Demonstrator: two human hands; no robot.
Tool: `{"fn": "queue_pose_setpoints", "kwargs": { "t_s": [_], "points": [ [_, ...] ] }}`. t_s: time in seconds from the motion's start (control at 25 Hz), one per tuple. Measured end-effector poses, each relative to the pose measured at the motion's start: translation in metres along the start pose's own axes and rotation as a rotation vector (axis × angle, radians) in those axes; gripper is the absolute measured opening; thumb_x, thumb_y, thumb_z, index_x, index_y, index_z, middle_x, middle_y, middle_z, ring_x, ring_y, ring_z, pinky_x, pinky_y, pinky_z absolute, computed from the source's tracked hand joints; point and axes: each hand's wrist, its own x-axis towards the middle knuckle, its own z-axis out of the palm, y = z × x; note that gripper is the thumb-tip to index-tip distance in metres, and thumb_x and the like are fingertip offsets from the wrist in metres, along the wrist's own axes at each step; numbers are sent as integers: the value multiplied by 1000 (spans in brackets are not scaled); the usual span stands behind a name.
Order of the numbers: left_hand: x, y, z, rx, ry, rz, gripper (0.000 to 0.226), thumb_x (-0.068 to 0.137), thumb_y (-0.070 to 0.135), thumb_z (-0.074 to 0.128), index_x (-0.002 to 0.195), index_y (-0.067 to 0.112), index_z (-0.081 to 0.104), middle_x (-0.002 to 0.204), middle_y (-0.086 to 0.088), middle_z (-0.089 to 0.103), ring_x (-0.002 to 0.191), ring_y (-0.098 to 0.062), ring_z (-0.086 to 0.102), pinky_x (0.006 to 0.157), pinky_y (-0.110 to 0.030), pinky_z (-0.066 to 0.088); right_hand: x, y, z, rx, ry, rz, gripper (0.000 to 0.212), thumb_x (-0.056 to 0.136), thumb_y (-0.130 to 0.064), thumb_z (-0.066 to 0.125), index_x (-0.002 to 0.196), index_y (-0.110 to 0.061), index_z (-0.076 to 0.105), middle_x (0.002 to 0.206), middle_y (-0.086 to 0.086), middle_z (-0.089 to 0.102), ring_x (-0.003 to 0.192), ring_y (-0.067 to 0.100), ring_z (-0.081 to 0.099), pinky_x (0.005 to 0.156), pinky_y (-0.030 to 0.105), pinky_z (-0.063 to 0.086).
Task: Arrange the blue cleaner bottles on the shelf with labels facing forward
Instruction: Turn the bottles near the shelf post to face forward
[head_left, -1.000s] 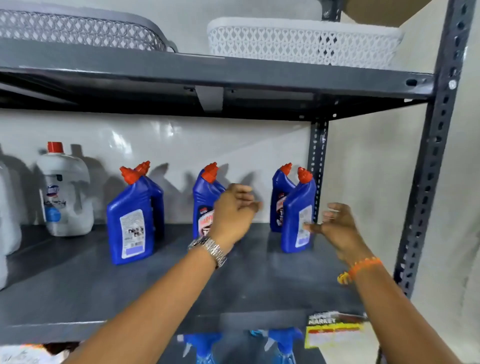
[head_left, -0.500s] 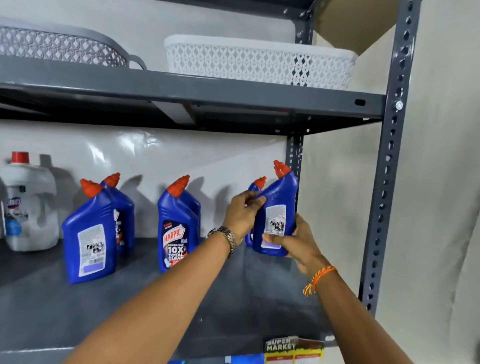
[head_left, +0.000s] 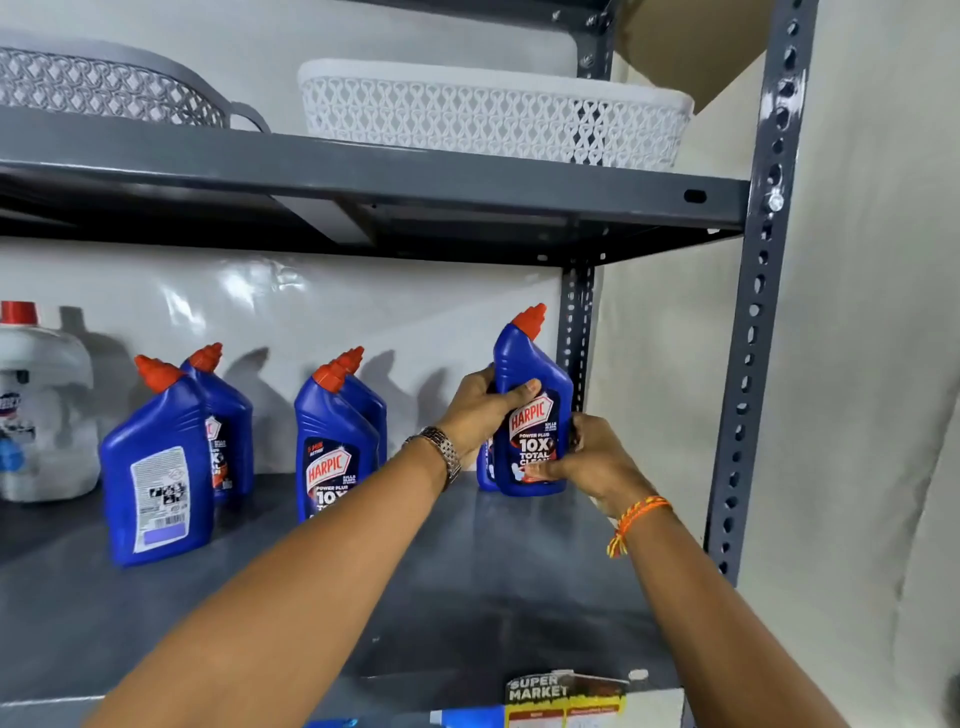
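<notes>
A blue bottle (head_left: 530, 410) is gripped by both hands at the right end of the grey shelf (head_left: 467, 582), close to the rear upright post (head_left: 574, 332). The left hand (head_left: 480, 410) is wrapped around its upper body, thumb across the front; the right hand (head_left: 587, 457) is clamped on its lower right side. Half a second ago the white back label was turned toward the camera; now the front "HARPIC" label is shown and the bottle is held upright. Whether its base touches the shelf cannot be told. 1 more blue bottle (head_left: 485, 467) is partly hidden just behind it. To the left, 2 pairs of bottles are seen as before: the front bottle of the far pair (head_left: 156, 467) is turned back label outward, and the front bottle of the middle pair (head_left: 332, 447) faces forward.
</notes>
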Motion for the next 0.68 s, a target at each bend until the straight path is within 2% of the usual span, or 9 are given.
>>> {"fn": "queue_pose_setpoints", "kwargs": {
  "t_s": [0.12, 0.28, 0.48, 0.56, 0.68],
  "points": [
    [4, -21, -1, 68, 36, -42, 36, 85, 16, 75, 116, 1, 66, 110, -21, 74, 93, -31, 71, 88, -45, 59, -4, 13, 15, -72, 71, 53, 69, 54, 0, 94, 115, -5, 64, 105, 8, 73, 99, 27, 70, 81, 34, 57],
    [5, -40, 0, 107, 24, -86, 24, 84, 14, 75, 107, 10, 69, 109, -18, 74, 99, -32, 71, 92, -46, 58, -4, 35, 24, -79, 91, 117, 74, 54, -4, 95, 119, -6, 61, 111, 9, 72, 104, 28, 69, 92, 42, 59],
    [3, -53, -5, 140, 22, -109, 31, 83, 14, 76, 112, 9, 67, 115, -21, 73, 108, -39, 70, 98, -53, 55, -5, 52, 34, -67, 95, 149, 74, 57, -6, 94, 121, -10, 57, 114, 7, 70, 108, 28, 67, 97, 45, 57],
    [-4, -41, -7, 150, 5, -108, 36, 85, 8, 72, 119, 8, 61, 120, -18, 70, 111, -36, 67, 99, -47, 54, -6, 50, 35, -85, 85, 144, 76, 55, -6, 95, 121, -10, 58, 115, 8, 71, 107, 27, 67, 96, 45, 58],
    [-38, -10, -26, 182, 42, -40, 65, 85, 10, 73, 143, 9, 42, 127, -3, 57, 118, -21, 57, 99, -34, 47, -17, 40, 25, -215, 40, 154, 62, 59, -5, 91, 112, -12, 59, 116, 10, 72, 104, 27, 69, 96, 44, 57]
  ]
}}
